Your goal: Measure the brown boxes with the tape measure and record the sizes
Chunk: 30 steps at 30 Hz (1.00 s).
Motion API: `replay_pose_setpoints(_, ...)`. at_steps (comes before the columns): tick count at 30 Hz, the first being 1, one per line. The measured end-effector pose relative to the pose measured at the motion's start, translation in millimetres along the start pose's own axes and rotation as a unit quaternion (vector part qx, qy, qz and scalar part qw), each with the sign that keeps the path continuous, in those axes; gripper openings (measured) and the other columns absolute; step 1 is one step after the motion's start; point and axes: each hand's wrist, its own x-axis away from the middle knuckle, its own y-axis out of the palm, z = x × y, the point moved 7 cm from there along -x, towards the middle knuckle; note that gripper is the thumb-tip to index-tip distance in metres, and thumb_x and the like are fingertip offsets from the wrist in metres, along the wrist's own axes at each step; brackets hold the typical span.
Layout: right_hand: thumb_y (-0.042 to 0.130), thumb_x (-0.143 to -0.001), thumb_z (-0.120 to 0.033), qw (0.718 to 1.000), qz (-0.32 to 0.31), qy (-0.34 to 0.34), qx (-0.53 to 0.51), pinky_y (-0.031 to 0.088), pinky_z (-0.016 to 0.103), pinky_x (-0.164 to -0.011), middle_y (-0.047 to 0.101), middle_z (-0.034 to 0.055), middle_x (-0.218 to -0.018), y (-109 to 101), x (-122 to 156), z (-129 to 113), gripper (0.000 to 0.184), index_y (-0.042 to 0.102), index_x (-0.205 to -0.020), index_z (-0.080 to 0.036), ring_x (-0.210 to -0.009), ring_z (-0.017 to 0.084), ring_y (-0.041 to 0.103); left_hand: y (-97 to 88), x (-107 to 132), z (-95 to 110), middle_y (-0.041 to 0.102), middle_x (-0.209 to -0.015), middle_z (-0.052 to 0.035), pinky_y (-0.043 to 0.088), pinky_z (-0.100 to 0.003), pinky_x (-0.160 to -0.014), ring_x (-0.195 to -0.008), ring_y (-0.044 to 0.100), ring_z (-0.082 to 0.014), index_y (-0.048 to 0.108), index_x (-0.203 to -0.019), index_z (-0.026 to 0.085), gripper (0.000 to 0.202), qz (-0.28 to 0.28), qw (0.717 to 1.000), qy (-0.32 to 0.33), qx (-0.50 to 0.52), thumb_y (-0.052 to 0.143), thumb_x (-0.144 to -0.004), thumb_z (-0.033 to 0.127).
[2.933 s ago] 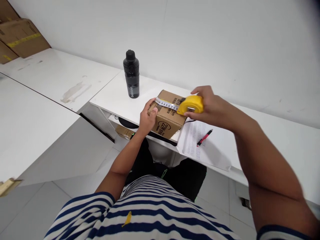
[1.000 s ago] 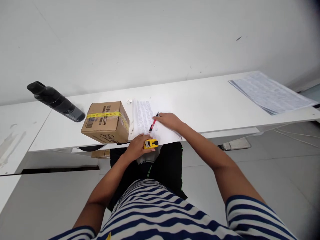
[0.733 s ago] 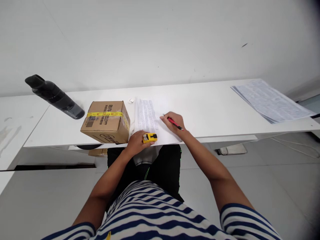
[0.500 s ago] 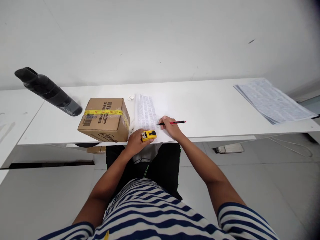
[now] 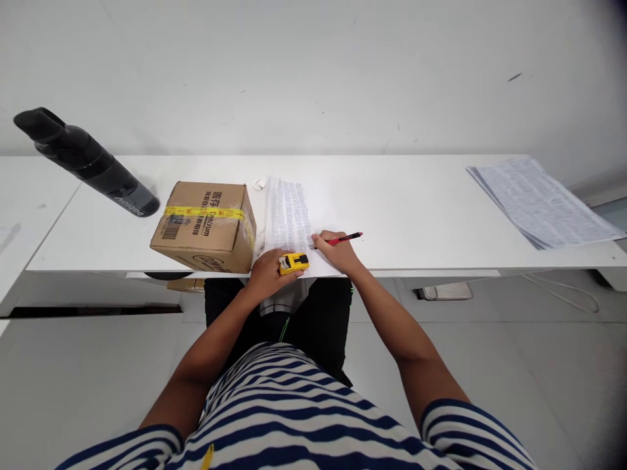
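Note:
A yellow-and-black tape measure [image 5: 294,262] is held in my left hand [image 5: 268,274], which rests on the lower left of a printed sheet of paper [image 5: 288,212] at the table's front edge. My right hand [image 5: 337,251] is closed round a red-and-black pen [image 5: 345,239], its back end pointing right and its tip hidden by the fingers at the sheet's right side. Just left of my left hand stands a taped brown cardboard box [image 5: 206,225] with dark printing on it.
On the white table [image 5: 392,209], a tall black bottle [image 5: 98,166] stands left of the box. A small white scrap [image 5: 259,185] lies behind the box's right corner. Several printed sheets [image 5: 543,202] lie at the far right, and a pale wall [image 5: 318,78] rises behind.
The camera view has shifted slightly. My right hand has turned a little and its fingers now cover the pen tip. My left hand keeps its hold on the tape measure.

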Motion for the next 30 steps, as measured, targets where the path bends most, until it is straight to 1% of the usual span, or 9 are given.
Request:
replay_pose_setpoints(3, 0.055, -0.085, -0.049, 1.0, 0.003, -0.001, 0.003, 0.038, 0.031, -0.059, 0.056, 0.0007, -0.058, -0.5, 0.9, 0.7, 0.042, 0.044, -0.054, -0.023, -0.06, 0.016, 0.048, 0.6, 0.4, -0.8, 0.074, -0.113, -0.0083, 0.053, -0.042, -0.097, -0.109, 0.069, -0.0273, 0.066, -0.117, 0.02, 0.048, 0.0, 1.0, -0.003, -0.003, 0.074, -0.08, 0.049)
replay_pose_setpoints(8, 0.055, -0.086, -0.049, 0.999, 0.031, -0.004, 0.023, 0.04, 0.032, -0.06, 0.055, 0.0004, -0.056, -3.8, 1.3, 2.2, 0.042, 0.047, -0.054, -0.023, -0.061, 0.017, 0.051, 0.9, -0.3, -0.8, 0.074, -0.108, -0.0082, 0.055, -0.04, -0.09, -0.103, 0.07, -0.0258, 0.066, -0.115, 0.02, 0.045, 0.007, 1.0, 0.007, -0.002, 0.073, -0.081, 0.049)
replay_pose_setpoints(12, 0.054, -0.086, -0.049, 1.0, 0.008, -0.007, 0.019, 0.041, 0.032, -0.061, 0.059, 0.0013, -0.059, -1.1, 0.8, 1.2, 0.041, 0.051, -0.055, -0.022, -0.062, 0.017, 0.053, 1.3, -0.4, -0.9, 0.074, -0.109, -0.008, 0.054, -0.039, -0.09, -0.103, 0.07, -0.0255, 0.066, -0.114, 0.02, 0.044, 0.008, 1.0, 0.01, -0.001, 0.074, -0.081, 0.048)
replay_pose_setpoints(21, 0.055, -0.086, -0.051, 0.999, 0.047, -0.005, 0.024, 0.036, 0.032, -0.058, 0.048, -0.0015, -0.054, -6.2, 2.4, 3.4, 0.044, 0.043, -0.054, -0.024, -0.058, 0.016, 0.045, 2.5, 0.3, -1.8, 0.074, -0.109, -0.008, 0.054, -0.039, -0.09, -0.102, 0.07, -0.0256, 0.066, -0.115, 0.021, 0.045, 0.007, 1.0, 0.006, 0.001, 0.074, -0.081, 0.049)
replay_pose_setpoints(25, 0.055, -0.084, -0.048, 1.0, 0.019, -0.004, 0.014, 0.034, 0.032, -0.057, 0.046, -0.0015, -0.054, -2.5, 2.4, 2.0, 0.043, 0.039, -0.052, -0.024, -0.057, 0.015, 0.043, 1.0, -0.3, -0.1, 0.074, -0.107, -0.0076, 0.054, -0.04, -0.09, -0.103, 0.07, -0.0262, 0.067, -0.114, 0.021, 0.045, 0.011, 1.0, 0.006, 0.003, 0.074, -0.08, 0.05)
replay_pose_setpoints(30, 0.054, -0.084, -0.048, 1.0, 0.023, -0.01, 0.016, 0.03, 0.032, -0.056, 0.039, -0.0026, -0.052, -2.8, 2.7, 1.0, 0.045, 0.034, -0.052, -0.024, -0.055, 0.014, 0.038, 0.6, -0.7, 1.2, 0.074, -0.109, -0.0078, 0.054, -0.04, -0.091, -0.103, 0.07, -0.0251, 0.066, -0.114, 0.02, 0.044, 0.006, 1.0, 0.004, -0.001, 0.073, -0.081, 0.048)
